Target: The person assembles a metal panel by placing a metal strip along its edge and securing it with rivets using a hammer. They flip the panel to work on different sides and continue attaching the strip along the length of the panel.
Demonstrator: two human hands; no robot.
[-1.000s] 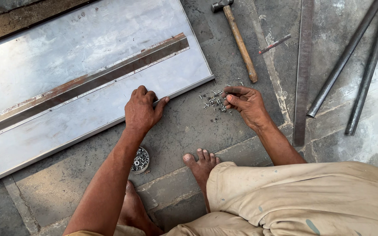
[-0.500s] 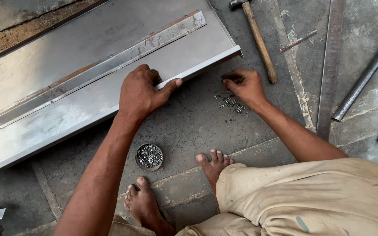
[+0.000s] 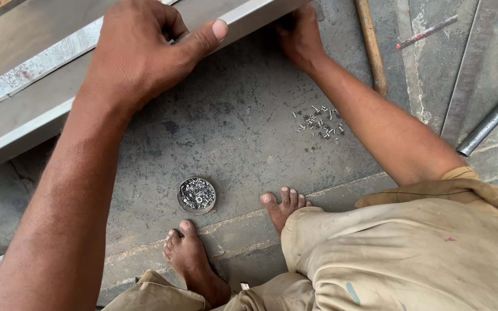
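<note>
Along the near edge of the sheet-metal panel (image 3: 24, 115), both grips clamp it: left hand (image 3: 139, 52), thumb under; right hand (image 3: 301, 31) farther along its long axis.

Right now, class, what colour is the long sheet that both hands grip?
Dull silver-grey metal sheet, clearest in the head view.

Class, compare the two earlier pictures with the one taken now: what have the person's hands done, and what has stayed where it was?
The right hand left the loose rivets on the floor and went up to the edge of the metal sheet. The left hand kept its place on that edge, thumb along it. The small round tin of rivets, the hammer handle and the bare feet stayed put.
</note>
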